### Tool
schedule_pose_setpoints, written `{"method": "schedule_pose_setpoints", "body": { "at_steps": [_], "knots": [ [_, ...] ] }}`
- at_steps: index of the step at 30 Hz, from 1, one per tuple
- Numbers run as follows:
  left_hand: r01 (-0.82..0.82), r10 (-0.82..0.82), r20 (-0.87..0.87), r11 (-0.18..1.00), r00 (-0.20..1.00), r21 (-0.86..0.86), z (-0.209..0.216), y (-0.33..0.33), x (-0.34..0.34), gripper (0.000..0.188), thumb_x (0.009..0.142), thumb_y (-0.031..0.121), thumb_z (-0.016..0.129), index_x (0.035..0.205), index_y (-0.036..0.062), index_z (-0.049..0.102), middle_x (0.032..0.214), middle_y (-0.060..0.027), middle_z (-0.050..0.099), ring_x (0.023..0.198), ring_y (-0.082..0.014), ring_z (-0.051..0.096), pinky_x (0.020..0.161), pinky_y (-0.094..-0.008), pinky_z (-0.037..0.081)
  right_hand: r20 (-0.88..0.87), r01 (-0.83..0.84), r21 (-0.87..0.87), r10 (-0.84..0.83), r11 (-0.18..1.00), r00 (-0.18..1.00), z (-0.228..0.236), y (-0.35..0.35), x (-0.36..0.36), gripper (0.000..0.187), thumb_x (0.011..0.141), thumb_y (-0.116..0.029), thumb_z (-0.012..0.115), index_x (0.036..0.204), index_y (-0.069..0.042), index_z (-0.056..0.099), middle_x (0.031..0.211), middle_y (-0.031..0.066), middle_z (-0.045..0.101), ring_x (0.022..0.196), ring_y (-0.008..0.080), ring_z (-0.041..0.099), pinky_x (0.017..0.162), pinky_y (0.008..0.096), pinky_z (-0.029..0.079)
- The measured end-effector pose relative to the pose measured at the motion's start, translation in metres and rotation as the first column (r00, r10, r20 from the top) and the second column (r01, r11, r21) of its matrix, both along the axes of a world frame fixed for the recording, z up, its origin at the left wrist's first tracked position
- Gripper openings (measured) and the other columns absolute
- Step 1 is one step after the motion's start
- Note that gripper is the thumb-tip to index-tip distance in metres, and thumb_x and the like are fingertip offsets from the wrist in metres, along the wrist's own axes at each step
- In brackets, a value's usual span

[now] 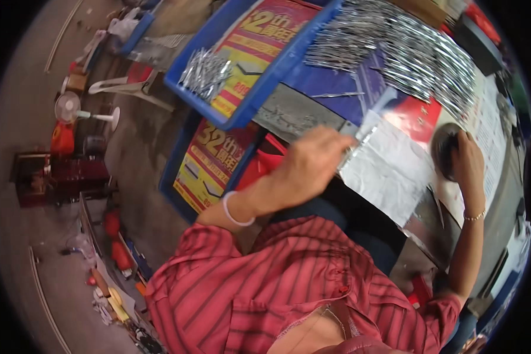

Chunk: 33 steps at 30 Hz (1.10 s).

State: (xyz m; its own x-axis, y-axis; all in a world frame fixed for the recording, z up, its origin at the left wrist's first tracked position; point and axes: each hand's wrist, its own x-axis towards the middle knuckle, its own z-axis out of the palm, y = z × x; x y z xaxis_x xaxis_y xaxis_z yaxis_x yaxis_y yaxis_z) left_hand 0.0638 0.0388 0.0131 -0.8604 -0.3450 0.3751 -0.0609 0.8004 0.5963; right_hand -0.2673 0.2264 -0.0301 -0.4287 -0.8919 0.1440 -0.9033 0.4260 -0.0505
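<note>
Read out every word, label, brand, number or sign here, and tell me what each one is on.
I don't copy out wording, but print shows here:
Red-and-yellow printed sheet in the upper blue tray: large characters and numerals; the smaller lines are blurred.
Similar red-and-yellow sheet in the lower blue tray: large print again, fine lines blurred.
White printed sheet at the right: rows too small to read.

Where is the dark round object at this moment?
In the head view, the dark round object is toward the right, just right of the wrinkled white sheet, with the right hand at its right edge.
</note>
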Motion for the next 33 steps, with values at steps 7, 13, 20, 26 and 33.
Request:
{"method": "schedule_pose_setpoints", "body": {
  "at_steps": [7,13,20,26,33],
  "knots": [
    [0.076,-0.069,-0.035,0.797,0.997,0.6,-0.008,0.028,0.014,0.035,0.085,-0.003,0.059,0.12,-0.0021,0.05,0.1,-0.0104,0.061,0.087,-0.0169,0.063,0.076,-0.0277,0.05,0.031,0.006,-0.016,-0.006,1.0,1.0,-0.003,-0.011,-0.006,0.021,0.079,-0.002,0.055,0.1,0.0,0.051,0.088,0.0221,0.058,0.084,0.0409,0.056,0.072,0.0459,0.045],
    [0.144,-0.121,-0.09,0.581,0.989,0.801,-0.013,0.028,0.01,0.027,0.088,-0.002,0.059,0.115,-0.0017,0.053,0.094,-0.0058,0.062,0.086,-0.0099,0.061,0.075,-0.0235,0.049,0.198,0.126,-0.089,-0.107,0.988,0.974,0.005,-0.004,-0.005,0.014,0.082,-0.007,0.058,0.088,0.002,0.048,0.077,0.0239,0.056,0.074,0.0421,0.055,0.065,0.0435,0.042],
    [0.152,-0.155,-0.101,0.361,0.983,0.92,-0.015,0.037,-0.004,0.023,0.088,-0.004,0.059,0.111,-0.0046,0.056,0.101,-0.0055,0.059,0.089,-0.008,0.057,0.076,-0.0211,0.047,0.41,0.2,-0.245,-0.085,0.949,0.908,0.012,0.011,-0.007,0.013,0.085,-0.007,0.061,0.088,0.002,0.053,0.067,0.012,0.053,0.061,0.0126,0.048,0.059,0.0303,0.042],
    [0.177,-0.131,-0.125,0.556,0.984,0.812,-0.025,0.047,-0.016,0.017,0.084,0.0,0.062,0.101,-0.0014,0.063,0.091,-0.0088,0.065,0.081,-0.0138,0.064,0.072,-0.0254,0.049,0.873,0.471,-0.449,0.262,0.759,0.411,0.049,0.013,0.074,0.008,0.089,-0.005,0.057,0.096,-0.001,0.054,0.078,0.0036,0.061,0.06,0.0056,0.053,0.051,0.0185,0.042],
    [0.256,-0.254,-0.129,0.568,0.959,0.782,-0.024,0.058,-0.033,0.014,0.082,-0.001,0.063,0.097,-0.0014,0.062,0.088,-0.0103,0.064,0.077,-0.0178,0.063,0.069,-0.0262,0.049,0.919,0.476,-0.206,0.336,0.855,-0.205,0.047,0.031,0.156,0.024,0.082,0.003,0.061,0.105,0.003,0.055,0.09,0.004,0.059,0.078,0.0092,0.056,0.069,0.0229,0.046]
  ]
}}
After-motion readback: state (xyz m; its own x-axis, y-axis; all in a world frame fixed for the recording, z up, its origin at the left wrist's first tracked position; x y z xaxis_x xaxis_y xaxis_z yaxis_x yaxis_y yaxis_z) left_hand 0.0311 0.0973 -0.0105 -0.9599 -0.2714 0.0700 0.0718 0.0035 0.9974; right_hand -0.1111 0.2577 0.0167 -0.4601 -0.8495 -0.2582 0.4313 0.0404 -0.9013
